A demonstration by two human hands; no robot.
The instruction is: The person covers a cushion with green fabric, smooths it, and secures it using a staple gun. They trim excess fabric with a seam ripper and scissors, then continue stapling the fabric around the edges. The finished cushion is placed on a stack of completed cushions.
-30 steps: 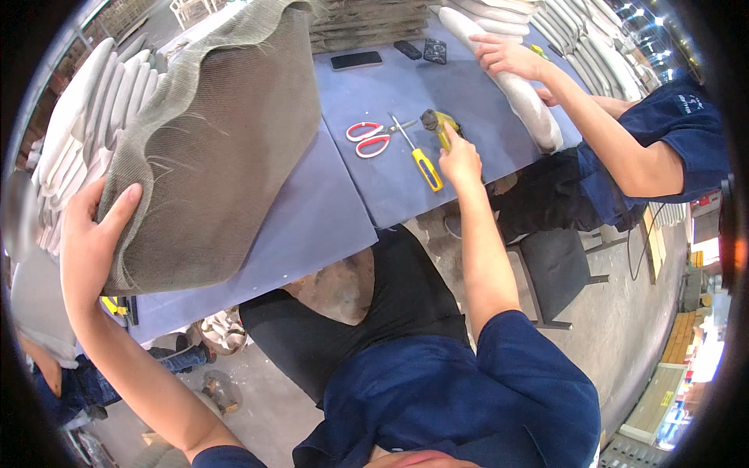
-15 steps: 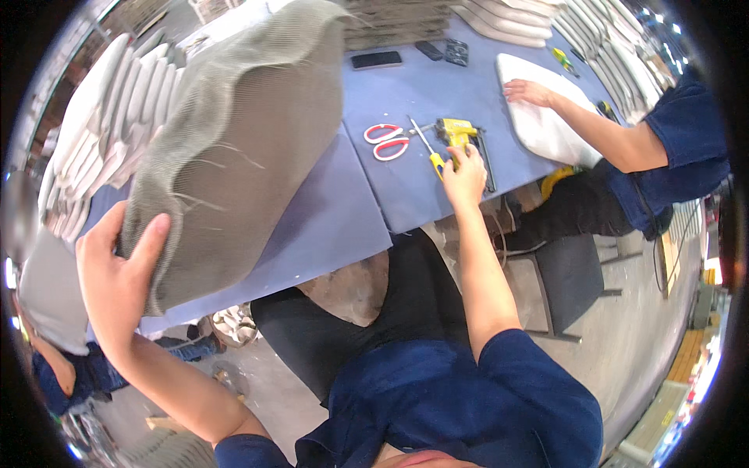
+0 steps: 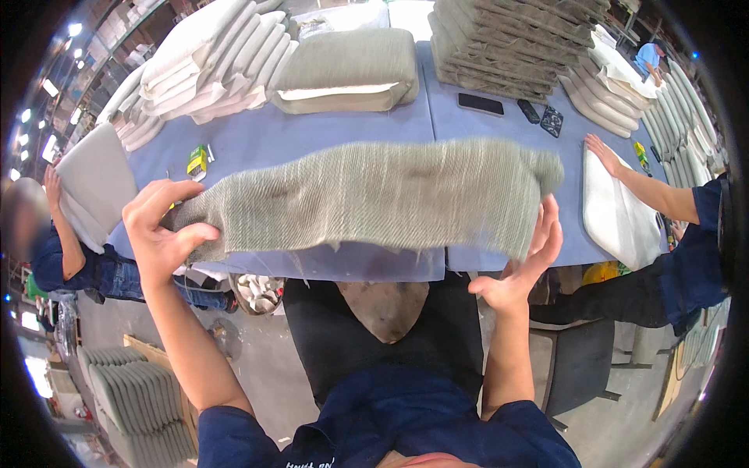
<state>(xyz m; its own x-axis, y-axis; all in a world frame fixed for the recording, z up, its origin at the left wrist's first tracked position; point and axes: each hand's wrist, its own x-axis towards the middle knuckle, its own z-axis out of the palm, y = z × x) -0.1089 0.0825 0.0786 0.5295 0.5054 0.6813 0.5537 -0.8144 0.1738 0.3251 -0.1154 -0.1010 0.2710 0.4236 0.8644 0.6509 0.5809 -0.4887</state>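
Observation:
A grey-green upholstered cushion [image 3: 374, 195] is held up edge-on over the table, its rough fabric edge toward me and a few loose threads hanging below. Its left end sits between the thumb and fingers of my left hand [image 3: 165, 230]. My right hand [image 3: 521, 269] is at the right end, fingers up against the edge and thumb stretched away from the fabric. The right end is smeared by motion. Whatever lies on the table behind the cushion is hidden.
On the blue table [image 3: 312, 269] stand a stack of grey-green cushions [image 3: 507, 47], a single cushion [image 3: 347, 70], pale cushion stacks [image 3: 211, 62], a phone [image 3: 480, 104] and a small yellow-green box [image 3: 197, 161]. A co-worker at right touches a white cushion [image 3: 616, 203]; another person at left holds a grey one [image 3: 100, 183].
My right hand has left the yellow tool and come to the cushion's right end. The cushion has turned from slanting at the left to lying across in front of me. My view has shifted.

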